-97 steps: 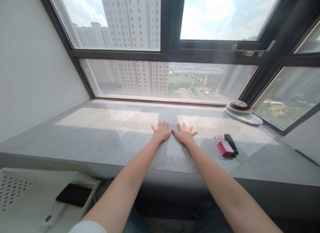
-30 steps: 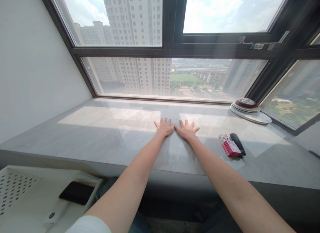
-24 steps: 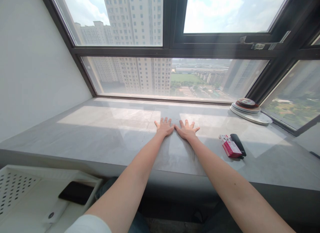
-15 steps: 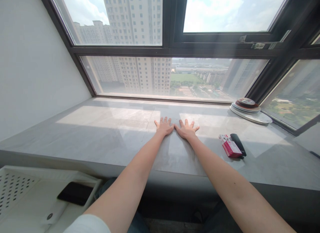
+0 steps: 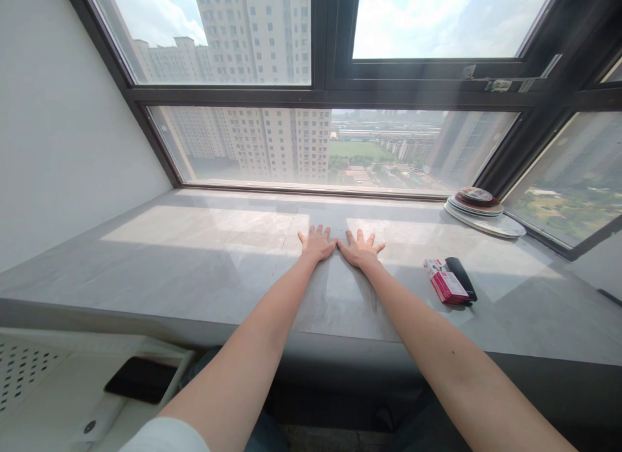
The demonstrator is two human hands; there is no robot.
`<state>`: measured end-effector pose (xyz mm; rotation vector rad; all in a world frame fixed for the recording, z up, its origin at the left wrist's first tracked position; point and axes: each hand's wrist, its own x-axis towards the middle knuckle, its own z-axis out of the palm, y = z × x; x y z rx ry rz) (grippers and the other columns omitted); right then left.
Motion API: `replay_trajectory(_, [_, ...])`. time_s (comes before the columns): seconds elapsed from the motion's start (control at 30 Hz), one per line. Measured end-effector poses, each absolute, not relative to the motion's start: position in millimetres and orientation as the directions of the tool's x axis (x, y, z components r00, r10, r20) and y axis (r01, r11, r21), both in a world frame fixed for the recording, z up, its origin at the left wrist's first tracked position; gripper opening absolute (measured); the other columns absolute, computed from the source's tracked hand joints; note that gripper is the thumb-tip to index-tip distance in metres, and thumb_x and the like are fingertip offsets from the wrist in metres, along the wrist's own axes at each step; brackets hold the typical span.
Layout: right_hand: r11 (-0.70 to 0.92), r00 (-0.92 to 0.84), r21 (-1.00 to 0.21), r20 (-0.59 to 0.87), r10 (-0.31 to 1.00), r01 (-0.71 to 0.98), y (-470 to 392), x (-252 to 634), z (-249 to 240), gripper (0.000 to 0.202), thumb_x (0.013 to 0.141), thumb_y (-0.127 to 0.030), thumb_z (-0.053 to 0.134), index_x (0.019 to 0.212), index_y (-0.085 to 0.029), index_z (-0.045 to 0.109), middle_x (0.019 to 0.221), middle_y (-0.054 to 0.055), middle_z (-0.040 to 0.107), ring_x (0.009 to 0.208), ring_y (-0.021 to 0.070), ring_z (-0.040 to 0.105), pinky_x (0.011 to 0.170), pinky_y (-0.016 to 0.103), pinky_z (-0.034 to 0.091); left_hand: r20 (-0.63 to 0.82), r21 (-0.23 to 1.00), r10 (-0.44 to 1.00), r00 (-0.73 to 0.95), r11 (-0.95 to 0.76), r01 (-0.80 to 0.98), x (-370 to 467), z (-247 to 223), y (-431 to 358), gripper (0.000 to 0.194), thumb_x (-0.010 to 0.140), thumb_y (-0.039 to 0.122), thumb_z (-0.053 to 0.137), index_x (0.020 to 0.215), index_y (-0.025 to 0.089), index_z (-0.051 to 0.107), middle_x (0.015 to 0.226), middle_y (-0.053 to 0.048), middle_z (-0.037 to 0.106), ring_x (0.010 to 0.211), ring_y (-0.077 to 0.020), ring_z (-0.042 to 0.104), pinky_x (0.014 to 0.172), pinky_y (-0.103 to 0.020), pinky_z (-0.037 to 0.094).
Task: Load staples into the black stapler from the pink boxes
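Note:
Both arms reach forward over a pale grey window sill (image 5: 204,277). My left hand (image 5: 317,243) lies palm down on it with the fingers spread, holding nothing. Beside it, my right hand (image 5: 360,248) also rests flat, fingers apart and nothing held. The two thumbs meet or nearly meet at their tips. To the right of my right hand, a pink and white box (image 5: 447,283) lies on the sill against a black object (image 5: 461,278).
Stacked plates (image 5: 479,209) stand at the sill's back right, near the dark window frame (image 5: 321,98). At the lower left, a white perforated tray (image 5: 53,381) holds a black phone-like object (image 5: 142,379). A white wall (image 5: 72,128) borders the left side.
The camera view has shifted slightly, so the scene sits a little further left. Both hands keep the same spread pose on the sill.

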<state>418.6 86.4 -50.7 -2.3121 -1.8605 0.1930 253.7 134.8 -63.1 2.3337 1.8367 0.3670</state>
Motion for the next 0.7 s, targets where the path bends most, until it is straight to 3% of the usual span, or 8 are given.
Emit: replay_trajectory(0.7, [-0.197, 0.206, -0.214, 0.024, 0.978, 0.957, 99, 420, -55, 0.080, 0.089, -0.081, 0.016, 0.158, -0.041, 0.023, 0.167, 0.004, 0.005, 0.146, 0.0487, -0.006, 0.102, 0.078, -0.012, 0.098, 0.264, 0.969, 0.225, -0.244, 0.933, 254, -61, 138, 0.071, 0.094, 0.067, 0.018, 0.158, 0.036, 0.023, 0.168, 0.001, 0.010, 0.153, -0.0367, -0.001, 0.112, -0.074, -0.010])
